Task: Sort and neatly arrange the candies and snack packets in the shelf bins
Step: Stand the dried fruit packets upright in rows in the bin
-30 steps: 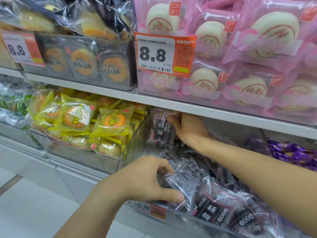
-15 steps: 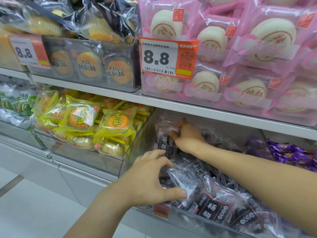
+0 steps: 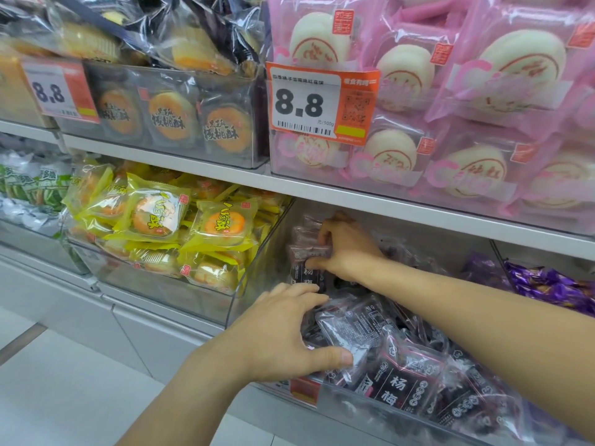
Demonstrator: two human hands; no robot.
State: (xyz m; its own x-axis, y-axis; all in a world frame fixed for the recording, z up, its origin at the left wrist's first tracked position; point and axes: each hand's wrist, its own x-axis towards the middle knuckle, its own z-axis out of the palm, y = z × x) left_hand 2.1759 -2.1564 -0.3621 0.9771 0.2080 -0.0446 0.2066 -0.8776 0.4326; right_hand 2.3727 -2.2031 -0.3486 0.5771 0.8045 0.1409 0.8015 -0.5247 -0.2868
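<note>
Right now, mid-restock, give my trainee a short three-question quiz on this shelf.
1. True or false: the right hand grips dark plum packets at the back of the bin.
2. Which packets fill the bin left of the plum bin? A) yellow pastry packets B) blue C) white
3. What does the left hand grip?

Key: 1 true; 2 A; 3 a dark plum packet at the bin's front.
</note>
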